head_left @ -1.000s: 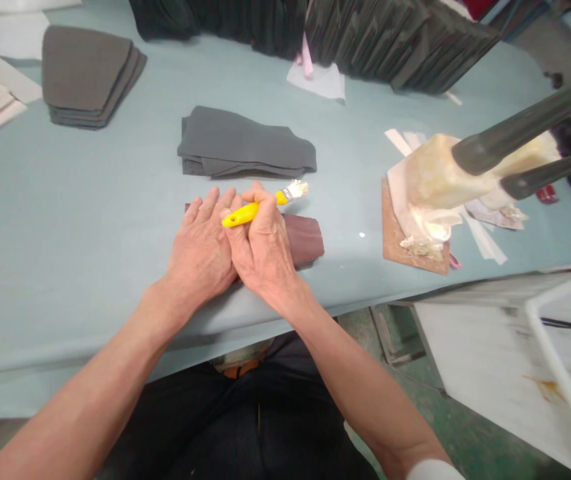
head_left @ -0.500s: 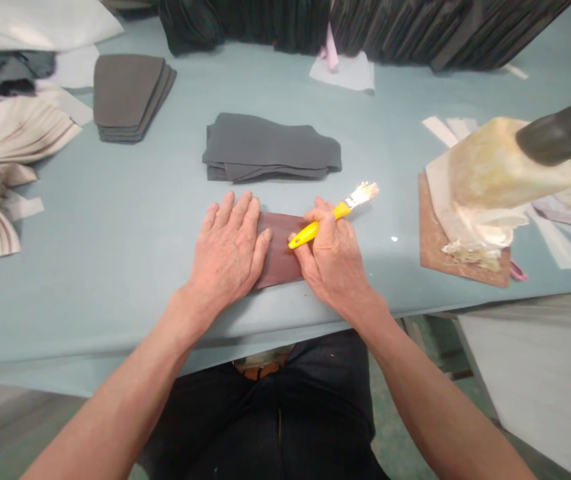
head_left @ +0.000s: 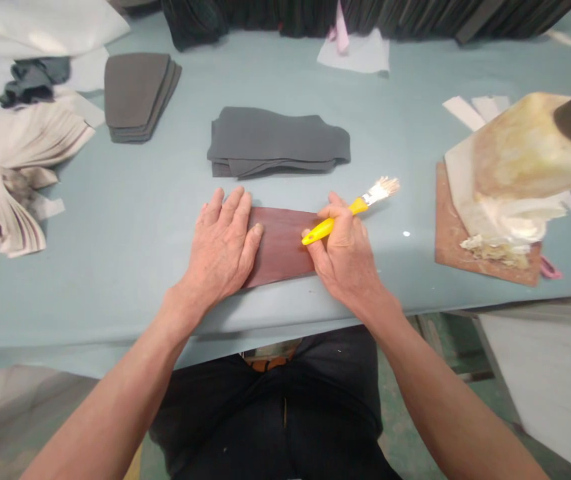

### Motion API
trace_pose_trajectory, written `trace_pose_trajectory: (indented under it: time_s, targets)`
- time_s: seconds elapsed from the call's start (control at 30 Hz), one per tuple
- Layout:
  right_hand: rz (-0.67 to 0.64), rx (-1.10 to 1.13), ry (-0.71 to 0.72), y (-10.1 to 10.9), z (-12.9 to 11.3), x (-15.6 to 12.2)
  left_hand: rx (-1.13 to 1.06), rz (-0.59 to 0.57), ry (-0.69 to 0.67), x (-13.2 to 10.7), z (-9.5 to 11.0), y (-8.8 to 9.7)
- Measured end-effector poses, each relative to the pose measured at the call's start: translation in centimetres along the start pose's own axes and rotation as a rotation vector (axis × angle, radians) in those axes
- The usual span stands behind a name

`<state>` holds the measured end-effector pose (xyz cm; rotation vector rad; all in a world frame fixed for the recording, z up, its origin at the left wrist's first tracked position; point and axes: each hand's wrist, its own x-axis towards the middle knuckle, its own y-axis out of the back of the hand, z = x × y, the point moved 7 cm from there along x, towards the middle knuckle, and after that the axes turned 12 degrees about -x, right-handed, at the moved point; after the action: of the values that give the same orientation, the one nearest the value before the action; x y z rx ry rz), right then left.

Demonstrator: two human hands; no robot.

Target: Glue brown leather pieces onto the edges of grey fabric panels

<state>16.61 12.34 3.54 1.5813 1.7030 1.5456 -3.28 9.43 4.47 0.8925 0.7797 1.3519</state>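
Observation:
A reddish-brown leather-like piece (head_left: 283,243) lies flat on the table in front of me. My left hand (head_left: 223,243) rests flat on its left end, fingers stretched out. At the right end, my right hand (head_left: 345,253) grips a paintbrush (head_left: 333,224) with a yellow handle; its pale bristles point up and to the right, off the table. The lower fingers of that hand touch the piece's right edge. Just beyond both hands sits a small stack of dark grey cut pieces (head_left: 278,139).
At right, a stained, glue-smeared container (head_left: 508,150) stands on a brown board (head_left: 448,227). Another grey stack (head_left: 138,90) is at back left, beside fanned beige pieces (head_left: 30,133). Black pieces (head_left: 415,17) line the table's back. The blue-green table's (head_left: 130,267) front edge is near me.
My hands are slightly farther apart, so more of the reddish-brown piece shows between them. The brush stays in my right hand. The whole view has shifted a little.

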Motion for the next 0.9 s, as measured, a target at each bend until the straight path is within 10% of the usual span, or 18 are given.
trace_pose_trajectory:
  time_s: [0.37, 0.57, 0.9]
  targets:
    - [0.130, 0.159, -0.186, 1.4, 3.5, -2.0, -0.069, 0.089, 0.023, -0.2, -0.4, 0.5]
    - [0.173, 0.205, -0.331, 2.8, 6.0, -3.9, -0.427, 0.365, 0.295, -2.2, -4.4, 2.9]
    - [0.117, 0.214, -0.437, 2.9, 6.0, -3.8, -0.577, 0.252, 0.354, -1.4, -6.2, 3.7]
